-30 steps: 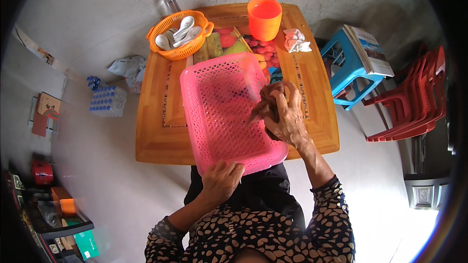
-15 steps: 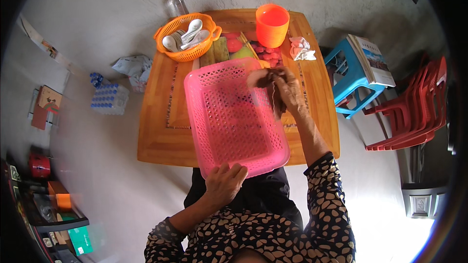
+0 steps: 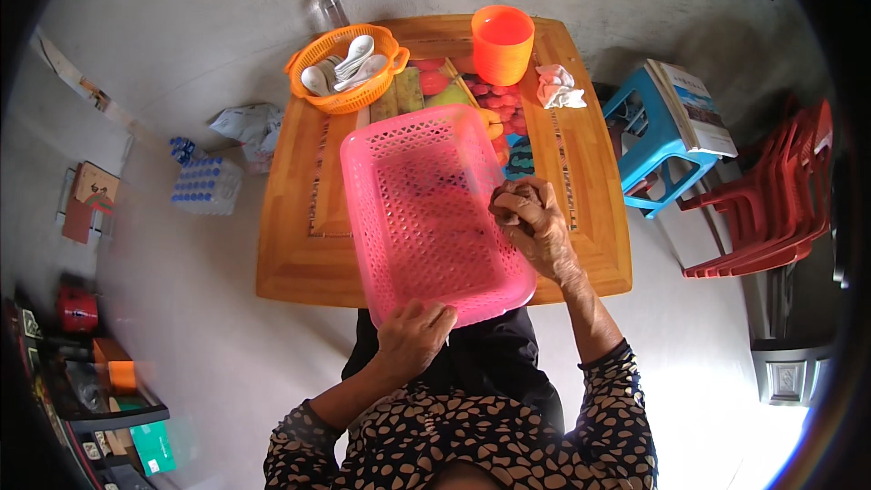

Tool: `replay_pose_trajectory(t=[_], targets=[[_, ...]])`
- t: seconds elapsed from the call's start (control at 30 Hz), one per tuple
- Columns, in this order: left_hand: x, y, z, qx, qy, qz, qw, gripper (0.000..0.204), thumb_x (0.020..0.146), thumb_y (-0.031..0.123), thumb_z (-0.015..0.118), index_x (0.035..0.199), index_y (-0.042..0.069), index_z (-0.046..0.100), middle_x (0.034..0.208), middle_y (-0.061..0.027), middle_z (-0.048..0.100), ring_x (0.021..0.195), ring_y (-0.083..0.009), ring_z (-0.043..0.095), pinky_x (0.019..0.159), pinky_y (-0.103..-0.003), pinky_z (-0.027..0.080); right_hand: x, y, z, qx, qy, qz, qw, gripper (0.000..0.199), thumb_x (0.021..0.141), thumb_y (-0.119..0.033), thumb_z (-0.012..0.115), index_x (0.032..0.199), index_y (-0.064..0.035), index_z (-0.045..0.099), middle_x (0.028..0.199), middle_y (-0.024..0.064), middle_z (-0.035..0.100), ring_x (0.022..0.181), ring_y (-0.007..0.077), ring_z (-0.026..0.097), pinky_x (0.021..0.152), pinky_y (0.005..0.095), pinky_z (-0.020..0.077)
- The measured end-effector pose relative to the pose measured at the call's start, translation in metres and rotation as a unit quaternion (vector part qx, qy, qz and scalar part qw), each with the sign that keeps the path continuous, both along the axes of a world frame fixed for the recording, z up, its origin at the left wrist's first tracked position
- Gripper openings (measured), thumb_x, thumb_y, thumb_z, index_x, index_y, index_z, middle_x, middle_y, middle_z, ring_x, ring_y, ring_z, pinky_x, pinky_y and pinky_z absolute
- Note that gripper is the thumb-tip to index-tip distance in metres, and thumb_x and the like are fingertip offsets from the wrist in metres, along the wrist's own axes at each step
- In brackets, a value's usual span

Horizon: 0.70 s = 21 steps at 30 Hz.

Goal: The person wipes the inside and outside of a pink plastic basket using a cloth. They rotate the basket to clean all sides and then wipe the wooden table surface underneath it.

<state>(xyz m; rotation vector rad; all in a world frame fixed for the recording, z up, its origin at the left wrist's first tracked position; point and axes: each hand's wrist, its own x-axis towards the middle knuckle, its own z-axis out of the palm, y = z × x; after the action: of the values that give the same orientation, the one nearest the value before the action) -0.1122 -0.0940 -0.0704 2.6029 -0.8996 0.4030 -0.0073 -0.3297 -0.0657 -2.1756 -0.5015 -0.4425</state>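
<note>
A pink plastic basket (image 3: 426, 218) with lattice walls lies at a slant over the table's middle, its near end jutting past the front edge. My left hand (image 3: 415, 338) grips the near rim, fingers curled over it. At the basket's right side, my right hand (image 3: 540, 234) is closed round a crumpled brown cloth (image 3: 513, 197), most of it hidden by the fingers. That hand sits at the right rim; whether the cloth presses on the plastic I cannot tell.
On the wooden table (image 3: 299, 263), an orange colander (image 3: 313, 98) holds white spoons at the back left. Stacked orange cups (image 3: 502, 63) and a crumpled tissue (image 3: 558, 88) stand back right. A blue stool (image 3: 649, 141) and stacked red chairs (image 3: 780, 204) are to the right.
My right hand has come down and nearer along the basket's right side, bunching the cloth that hung loose before. My left hand keeps its hold, and the basket has barely shifted.
</note>
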Motion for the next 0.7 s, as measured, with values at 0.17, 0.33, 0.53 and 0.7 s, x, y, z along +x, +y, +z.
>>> replay_pose_trajectory(t=[0.17,0.33,0.53,0.7], targets=[[0.002,0.004,-0.001,0.01,-0.008,-0.013,1.0,0.024,0.07,0.014,0.069,0.094,0.012,0.063,0.078,0.003,0.055,0.069,-0.0153,0.054,0.058,-0.028,0.042,0.029,0.005,0.015,-0.008,0.039,0.044,0.998,0.029,0.07,-0.004,0.071,0.098,-0.011,0.067,0.098,0.0069,0.063,0.106,0.0279,0.051,0.09,0.0394,0.0471],[0.002,0.008,-0.003,0.012,0.005,-0.01,1.0,0.026,0.07,0.015,0.069,0.095,0.012,0.063,0.079,0.0042,0.055,0.07,-0.0152,0.054,0.059,-0.028,0.041,0.058,0.014,0.015,-0.028,0.048,0.057,0.997,0.025,0.07,-0.005,0.071,0.094,-0.0102,0.067,0.095,0.0062,0.064,0.104,0.0274,0.051,0.09,0.0388,0.0462],[0.002,0.012,-0.002,0.014,0.007,-0.02,1.0,0.025,0.071,0.017,0.068,0.096,0.013,0.063,0.079,0.0054,0.055,0.069,-0.0134,0.052,0.058,-0.027,0.039,0.116,0.027,0.003,-0.05,-0.037,0.05,0.997,0.021,0.069,-0.004,0.07,0.09,-0.0103,0.067,0.09,0.0071,0.065,0.098,0.028,0.052,0.083,0.038,0.0494],[0.0,0.009,-0.002,0.014,-0.014,-0.004,1.0,0.022,0.073,0.018,0.066,0.094,0.013,0.062,0.077,0.0054,0.053,0.067,-0.0128,0.052,0.056,-0.027,0.038,0.151,0.038,0.001,-0.055,-0.023,0.016,0.998,0.018,0.074,-0.006,0.068,0.092,-0.0102,0.068,0.092,0.0062,0.067,0.098,0.0284,0.052,0.082,0.0383,0.05]])
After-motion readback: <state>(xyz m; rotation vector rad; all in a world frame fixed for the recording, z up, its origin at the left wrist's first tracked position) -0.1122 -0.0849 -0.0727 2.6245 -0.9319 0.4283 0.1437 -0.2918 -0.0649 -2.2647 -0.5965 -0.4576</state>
